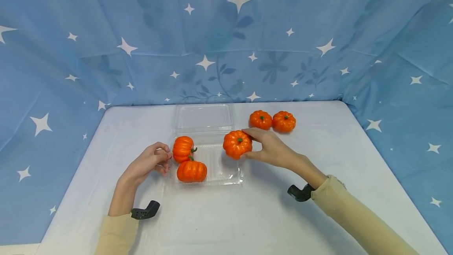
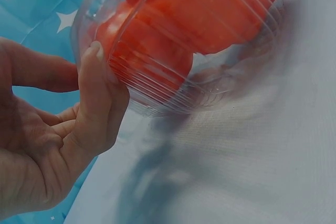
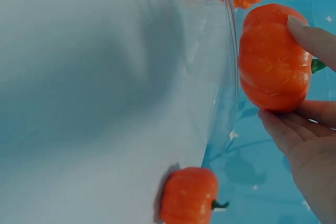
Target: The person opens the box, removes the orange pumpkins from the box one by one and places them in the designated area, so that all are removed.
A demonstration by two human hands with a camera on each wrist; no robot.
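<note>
A clear plastic clamshell box (image 1: 215, 168) lies on the table with its lid (image 1: 203, 117) folded back. Inside its left half are two small orange pumpkins, one behind (image 1: 183, 149) and one in front (image 1: 192, 172). My left hand (image 1: 150, 162) pinches the box's left rim between thumb and fingers, as the left wrist view shows (image 2: 68, 119). With thumb and fingertips around its sides, my right hand (image 1: 274, 150) grips another orange pumpkin (image 1: 235, 146) over the right part of the box. This pumpkin's green stem (image 3: 317, 65) points away from the box.
Two more orange pumpkins, a left one (image 1: 260, 120) and a right one (image 1: 284, 122), sit side by side at the back of the white table (image 1: 301, 223), right of the lid. A blue star-patterned curtain (image 1: 219, 30) hangs behind the table and along both sides.
</note>
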